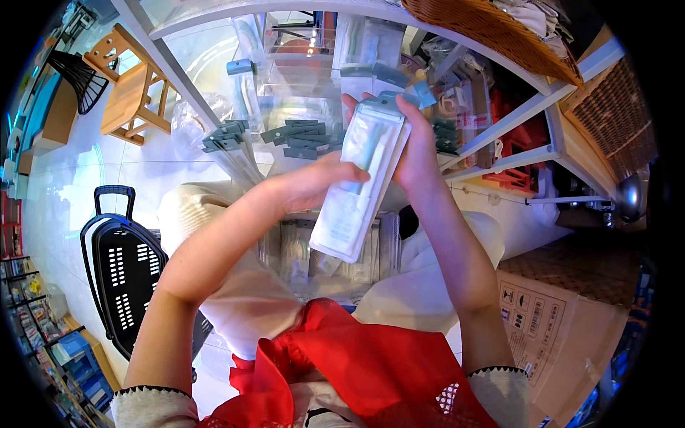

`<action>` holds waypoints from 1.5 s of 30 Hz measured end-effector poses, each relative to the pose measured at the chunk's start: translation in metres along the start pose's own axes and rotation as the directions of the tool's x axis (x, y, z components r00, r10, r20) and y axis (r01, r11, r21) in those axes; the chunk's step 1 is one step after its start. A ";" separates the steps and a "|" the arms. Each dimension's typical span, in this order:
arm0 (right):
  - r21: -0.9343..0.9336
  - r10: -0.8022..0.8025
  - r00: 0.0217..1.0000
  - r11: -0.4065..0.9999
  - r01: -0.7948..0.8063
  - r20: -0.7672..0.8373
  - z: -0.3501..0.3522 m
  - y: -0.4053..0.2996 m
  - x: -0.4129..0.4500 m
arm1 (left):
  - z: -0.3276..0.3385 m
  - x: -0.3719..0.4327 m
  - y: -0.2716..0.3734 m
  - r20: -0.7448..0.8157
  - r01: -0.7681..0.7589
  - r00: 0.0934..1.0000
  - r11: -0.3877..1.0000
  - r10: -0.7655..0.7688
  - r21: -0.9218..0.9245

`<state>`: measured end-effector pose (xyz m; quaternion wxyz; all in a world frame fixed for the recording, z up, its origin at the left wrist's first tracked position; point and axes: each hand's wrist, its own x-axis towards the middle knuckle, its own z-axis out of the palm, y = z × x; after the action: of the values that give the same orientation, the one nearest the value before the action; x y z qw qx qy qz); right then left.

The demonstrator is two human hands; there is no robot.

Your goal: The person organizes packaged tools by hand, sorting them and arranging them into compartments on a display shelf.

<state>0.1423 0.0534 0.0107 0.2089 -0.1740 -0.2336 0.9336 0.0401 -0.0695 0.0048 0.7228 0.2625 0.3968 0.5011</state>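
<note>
A small stack of clear plastic packets with grey-green header cards is tilted in front of me. Long, slim pale items, one greenish and one white, show through the front packet. My left hand lies at its left side, thumb pressed on the front. My right hand grips the upper right edge, its thumb by the header card and other fingertips showing behind the top. Behind them, similar header-card packets lie bunched together. Another bundle leans to the left. Between my knees, a clear plastic bin holds more packets.
A white metal shelf frame rises ahead and to the right, with a wicker basket on top. At left are a black perforated shopping basket and a wooden chair. A cardboard box sits at lower right.
</note>
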 end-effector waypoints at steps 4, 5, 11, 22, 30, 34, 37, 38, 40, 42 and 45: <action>0.027 0.023 1.000 0.999 -0.023 -0.014 -0.005 0.002 0.000 | -0.012 0.003 -0.008 0.215 0.198 0.965 0.953 -0.148 -0.229; 0.005 0.009 1.000 1.000 -0.009 0.015 -0.010 0.001 0.002 | -0.007 0.005 -0.010 0.165 0.153 0.980 0.959 -0.115 -0.240; -0.069 -0.134 0.990 0.989 0.130 -0.054 -0.008 0.003 0.007 | 0.011 0.013 -0.016 -0.146 0.027 0.989 0.999 -0.022 0.027; -0.167 -0.159 0.971 0.977 0.130 -0.176 -0.012 -0.010 0.010 | 0.004 0.016 -0.020 -0.072 -0.035 0.997 0.997 0.030 -0.063; -0.352 -0.409 0.850 0.890 0.291 -0.332 -0.017 0.001 0.011 | -0.001 0.017 -0.019 -0.004 -0.001 1.000 0.812 0.003 0.584; -0.457 -0.526 0.806 0.807 0.373 -0.271 -0.012 0.008 0.011 | -0.007 0.018 -0.025 -0.047 -0.008 0.998 0.879 0.035 0.477; -0.515 -0.636 0.736 0.723 0.461 -0.233 -0.005 0.020 0.008 | -0.010 0.019 -0.029 0.001 -0.102 0.994 0.902 0.112 0.420; -0.545 -0.710 0.667 0.659 0.518 -0.225 -0.003 0.021 0.006 | -0.006 0.019 -0.027 0.000 -0.106 0.993 0.874 0.120 0.475; -0.569 -0.715 0.669 0.642 0.513 -0.203 -0.008 0.019 0.006 | -0.004 0.022 -0.028 0.003 -0.108 0.992 0.843 0.125 0.527; -0.589 -0.715 0.676 0.627 0.509 -0.177 -0.010 0.015 0.007 | -0.005 0.025 -0.026 0.054 -0.133 0.991 0.833 0.124 0.536; -0.562 -0.669 0.709 0.682 0.468 -0.222 -0.014 0.006 0.012 | -0.001 0.021 -0.017 0.068 -0.083 0.996 0.860 0.057 0.504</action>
<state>0.1360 0.0591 -0.0072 0.4912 -0.3272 -0.4439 0.6743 0.0516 -0.0557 -0.0158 0.6198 0.4700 0.4860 0.3985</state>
